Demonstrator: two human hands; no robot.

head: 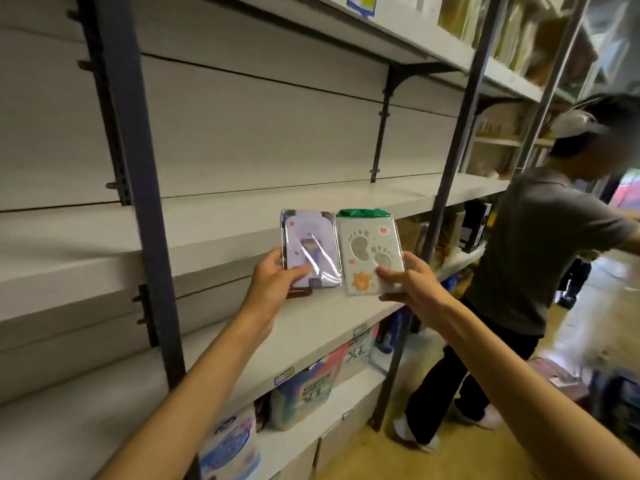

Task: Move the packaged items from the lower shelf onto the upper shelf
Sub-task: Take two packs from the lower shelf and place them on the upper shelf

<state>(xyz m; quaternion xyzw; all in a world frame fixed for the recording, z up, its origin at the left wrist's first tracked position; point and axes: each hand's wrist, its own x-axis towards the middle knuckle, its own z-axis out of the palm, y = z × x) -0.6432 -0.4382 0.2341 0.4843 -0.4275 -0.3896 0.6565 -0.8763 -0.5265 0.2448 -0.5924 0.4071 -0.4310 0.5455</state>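
My left hand grips a purple packaged item in clear wrap by its lower left corner. My right hand pinches a pale packaged item printed with footprints and hearts, topped by a green header. Both packages are held upright side by side in front of the edge of the upper shelf, a bare white board. The lower shelf runs below my hands, and a small dark brown thing lies on it just under the purple package.
A dark metal upright stands left of my hands and another to the right. A person in a grey shirt stands close on the right, reaching into the shelves. Large packs fill the shelves below.
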